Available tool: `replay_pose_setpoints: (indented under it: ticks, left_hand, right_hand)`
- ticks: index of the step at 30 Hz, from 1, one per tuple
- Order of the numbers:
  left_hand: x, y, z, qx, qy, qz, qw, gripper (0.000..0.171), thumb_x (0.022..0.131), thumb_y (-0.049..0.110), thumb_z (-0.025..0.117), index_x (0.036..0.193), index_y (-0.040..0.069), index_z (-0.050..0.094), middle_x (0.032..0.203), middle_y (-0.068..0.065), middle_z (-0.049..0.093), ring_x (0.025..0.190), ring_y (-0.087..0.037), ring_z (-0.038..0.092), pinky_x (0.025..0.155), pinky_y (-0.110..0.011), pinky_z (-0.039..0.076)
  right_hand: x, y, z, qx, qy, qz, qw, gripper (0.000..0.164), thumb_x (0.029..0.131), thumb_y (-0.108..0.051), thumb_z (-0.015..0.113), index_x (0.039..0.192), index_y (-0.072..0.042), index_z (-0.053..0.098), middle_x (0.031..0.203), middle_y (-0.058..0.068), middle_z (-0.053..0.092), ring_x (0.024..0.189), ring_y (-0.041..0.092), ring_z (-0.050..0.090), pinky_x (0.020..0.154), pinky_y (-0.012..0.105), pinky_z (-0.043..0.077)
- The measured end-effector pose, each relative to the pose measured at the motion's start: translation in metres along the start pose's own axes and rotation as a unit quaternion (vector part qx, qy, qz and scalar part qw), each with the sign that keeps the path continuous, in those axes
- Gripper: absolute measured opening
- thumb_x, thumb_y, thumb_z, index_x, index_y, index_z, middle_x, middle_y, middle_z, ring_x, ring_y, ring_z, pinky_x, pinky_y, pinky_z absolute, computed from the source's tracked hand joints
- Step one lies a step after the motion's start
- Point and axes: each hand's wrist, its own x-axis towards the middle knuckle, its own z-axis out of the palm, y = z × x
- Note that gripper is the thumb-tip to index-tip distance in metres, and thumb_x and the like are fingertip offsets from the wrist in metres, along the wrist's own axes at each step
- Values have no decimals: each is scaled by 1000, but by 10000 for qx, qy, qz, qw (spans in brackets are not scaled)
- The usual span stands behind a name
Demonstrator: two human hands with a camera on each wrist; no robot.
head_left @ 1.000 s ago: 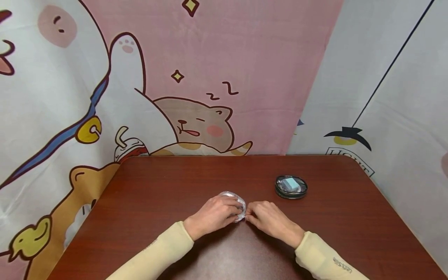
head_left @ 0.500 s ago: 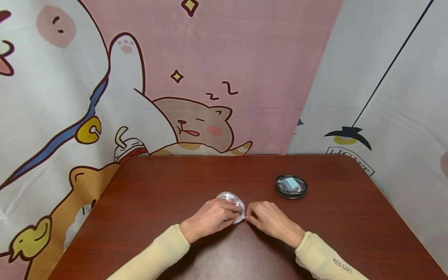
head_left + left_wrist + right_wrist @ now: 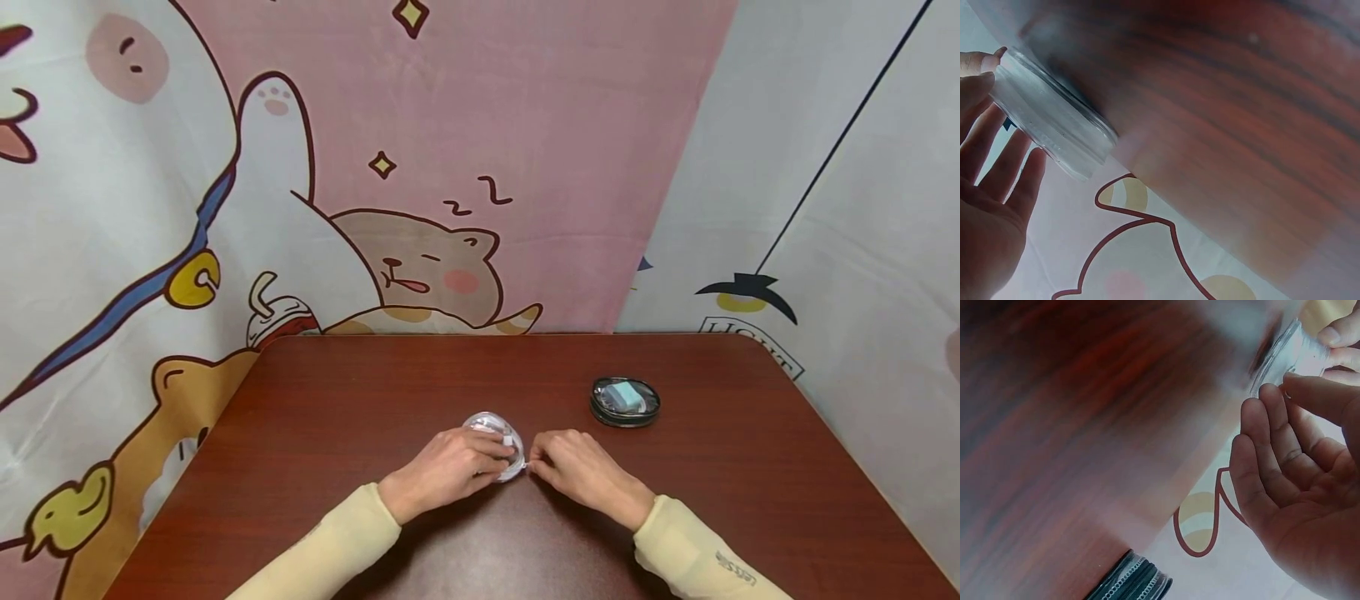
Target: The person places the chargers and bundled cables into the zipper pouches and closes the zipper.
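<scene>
A small round clear zip pouch (image 3: 487, 423) with pale trim sits on the table in front of me; a white item shows inside. My left hand (image 3: 455, 464) holds the pouch from the left, fingers lying over its top. In the left wrist view, thumb and fingers are around the side of the clear pouch (image 3: 1054, 119). At its right edge, my right hand (image 3: 581, 471) pinches a tiny pale tab, which looks like the zipper pull (image 3: 526, 466). Thumb and forefinger of the right hand (image 3: 1297, 462) meet there in the right wrist view, mostly covering the tab.
An oval clear pouch (image 3: 625, 419) with black zipper trim and a light blue item inside stands on the brown table (image 3: 375, 383), behind and right of my right hand. A cartoon-printed cloth (image 3: 570, 167) hangs beyond the table's far edge.
My left hand and the round pouch have shifted slightly left, and more of the pouch's top shows. My right hand stays nearly in place, its fingertips at the pouch's edge.
</scene>
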Motion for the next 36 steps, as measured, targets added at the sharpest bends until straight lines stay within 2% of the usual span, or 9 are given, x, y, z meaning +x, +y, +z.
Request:
replay_pose_setpoints:
  ticks: [6, 16, 31, 36]
  left_hand:
    - [-3, 0, -2, 211, -89, 144, 9996, 14, 90, 20, 82, 104, 19, 84, 124, 6, 73, 124, -18, 64, 106, -32, 49]
    - [-6, -1, -4, 199, -29, 272, 9994, 17, 89, 19, 82, 106, 19, 84, 125, 7, 73, 126, -16, 64, 106, -30, 48]
    - [-12, -8, -8, -196, -125, 819, 9964, 16, 92, 18, 80, 108, 17, 84, 125, 5, 73, 124, -13, 65, 109, -26, 45]
    - [-12, -10, -10, -343, -299, 702, 9965, 16, 92, 18, 80, 108, 17, 83, 126, 6, 73, 127, -15, 63, 108, -27, 45]
  right_hand:
    - [0, 1, 0, -16, 18, -15, 10000, 21, 87, -14, 83, 80, -22, 65, 76, -15, 61, 64, 1, 55, 55, 25, 46]
    - [2, 1, 0, -109, 12, 42, 9999, 22, 87, -16, 84, 79, -23, 65, 75, -16, 61, 64, 3, 56, 56, 26, 47]
    - [2, 1, 0, -146, 25, 23, 9999, 22, 86, -17, 84, 79, -24, 65, 76, -16, 61, 66, 4, 58, 57, 27, 48]
    - [2, -2, 2, -197, 40, -13, 9998, 22, 86, -17, 84, 79, -24, 64, 76, -16, 60, 65, 3, 56, 56, 26, 47]
